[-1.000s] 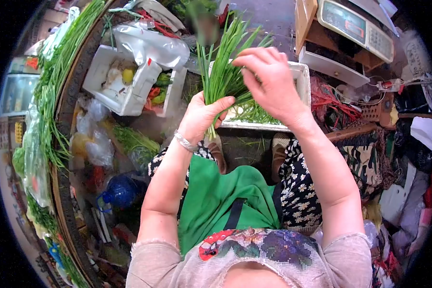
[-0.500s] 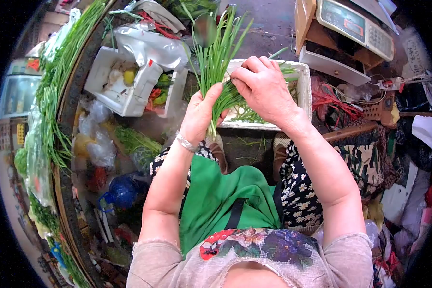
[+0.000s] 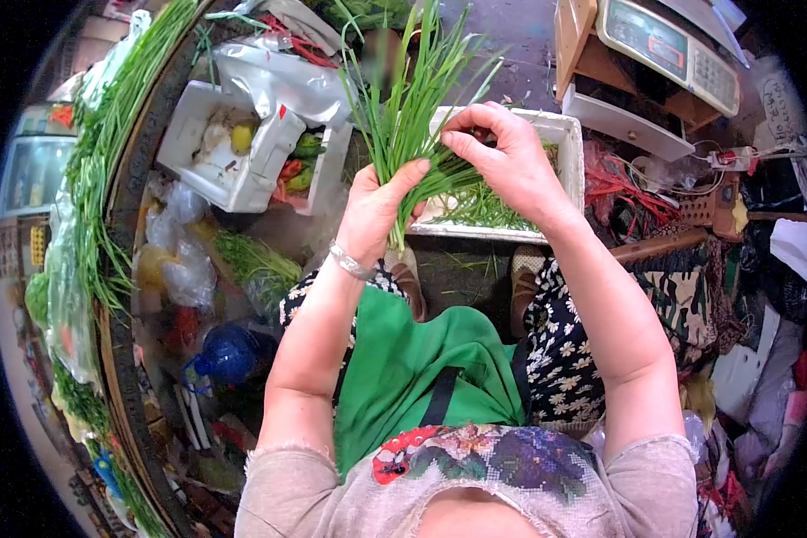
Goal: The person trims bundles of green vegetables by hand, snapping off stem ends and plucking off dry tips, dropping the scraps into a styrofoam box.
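My left hand (image 3: 377, 208) is wrapped round a bunch of garlic chives (image 3: 412, 117), its thumb across the stalks. Long green leaves fan out above that fist, and the pale ends poke out below it. At the right side of the bunch, my right hand (image 3: 518, 170) has thumb and forefinger bent together in a pinch on some leaves; its other fingertips are partly hidden. Under both hands stands a white foam box (image 3: 576, 170) with loose green leaves inside.
A smaller foam box (image 3: 197, 166) with scraps stands left, beside a plastic bag (image 3: 282, 81). More long green stalks (image 3: 99, 206) lie on the left-hand ledge. A scale (image 3: 668, 54) sits on a wooden cabinet at upper right, near red ties (image 3: 632, 193). A blue bottle (image 3: 229, 354) is lower left.
My right hand has moved slightly right and turned, its fingers now more curled. The chive leaves have spread wider. My left hand keeps its grip in nearly the same place.
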`<act>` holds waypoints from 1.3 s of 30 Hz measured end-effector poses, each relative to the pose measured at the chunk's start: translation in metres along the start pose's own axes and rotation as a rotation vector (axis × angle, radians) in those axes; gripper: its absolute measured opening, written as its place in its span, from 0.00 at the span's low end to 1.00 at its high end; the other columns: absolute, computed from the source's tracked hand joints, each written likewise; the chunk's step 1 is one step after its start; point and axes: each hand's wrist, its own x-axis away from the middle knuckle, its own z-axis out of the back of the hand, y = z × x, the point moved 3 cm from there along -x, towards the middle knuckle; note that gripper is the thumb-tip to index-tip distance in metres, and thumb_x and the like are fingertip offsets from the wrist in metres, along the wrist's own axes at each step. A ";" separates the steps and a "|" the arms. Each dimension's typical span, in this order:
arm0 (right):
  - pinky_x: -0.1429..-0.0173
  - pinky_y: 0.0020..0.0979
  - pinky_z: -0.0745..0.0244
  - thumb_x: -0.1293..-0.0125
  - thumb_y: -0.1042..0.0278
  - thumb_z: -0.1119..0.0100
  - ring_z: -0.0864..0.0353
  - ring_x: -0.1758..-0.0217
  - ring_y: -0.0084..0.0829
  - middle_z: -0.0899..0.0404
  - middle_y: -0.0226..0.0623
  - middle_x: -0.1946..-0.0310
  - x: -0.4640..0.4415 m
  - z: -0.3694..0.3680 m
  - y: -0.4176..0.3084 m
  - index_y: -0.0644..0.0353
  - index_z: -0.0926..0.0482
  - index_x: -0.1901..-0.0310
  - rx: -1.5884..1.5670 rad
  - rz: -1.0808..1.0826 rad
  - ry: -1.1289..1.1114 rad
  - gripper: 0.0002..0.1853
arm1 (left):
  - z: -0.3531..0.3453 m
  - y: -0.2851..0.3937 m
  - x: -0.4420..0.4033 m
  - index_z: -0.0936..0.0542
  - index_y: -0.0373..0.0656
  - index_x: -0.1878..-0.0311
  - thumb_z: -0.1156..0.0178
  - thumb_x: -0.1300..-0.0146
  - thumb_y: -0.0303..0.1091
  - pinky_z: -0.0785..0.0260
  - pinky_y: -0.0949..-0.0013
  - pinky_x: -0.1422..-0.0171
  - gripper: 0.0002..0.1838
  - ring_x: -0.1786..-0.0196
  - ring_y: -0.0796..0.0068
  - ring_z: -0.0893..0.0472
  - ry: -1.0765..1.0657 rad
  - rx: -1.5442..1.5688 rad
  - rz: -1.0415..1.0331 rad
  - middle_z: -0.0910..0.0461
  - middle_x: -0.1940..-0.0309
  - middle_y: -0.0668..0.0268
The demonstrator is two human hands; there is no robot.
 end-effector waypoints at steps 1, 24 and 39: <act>0.51 0.39 0.27 0.40 0.59 0.39 0.20 0.57 0.42 0.22 0.46 0.65 0.000 0.000 0.001 0.63 0.18 0.62 -0.017 -0.007 -0.007 0.15 | 0.000 0.000 0.000 0.20 0.42 0.62 0.36 0.37 0.34 0.35 0.79 0.76 0.07 0.78 0.84 0.26 0.000 0.000 0.001 0.21 0.73 0.72; 0.53 0.23 0.30 0.38 0.70 0.37 0.24 0.61 0.19 0.20 0.28 0.66 0.003 -0.011 0.006 0.63 0.19 0.60 -0.573 -0.292 -0.063 0.08 | -0.005 -0.003 -0.002 0.23 0.48 0.57 0.38 0.35 0.42 0.38 0.80 0.81 0.10 0.80 0.82 0.24 0.080 -0.023 -0.006 0.21 0.74 0.72; 0.57 0.27 0.26 0.41 0.68 0.40 0.20 0.66 0.22 0.17 0.35 0.70 -0.003 0.023 0.008 0.65 0.18 0.61 -0.098 -0.144 0.109 0.10 | 0.002 -0.001 -0.003 0.22 0.44 0.56 0.34 0.39 0.36 0.39 0.79 0.81 0.11 0.81 0.82 0.26 0.174 -0.028 -0.062 0.21 0.75 0.70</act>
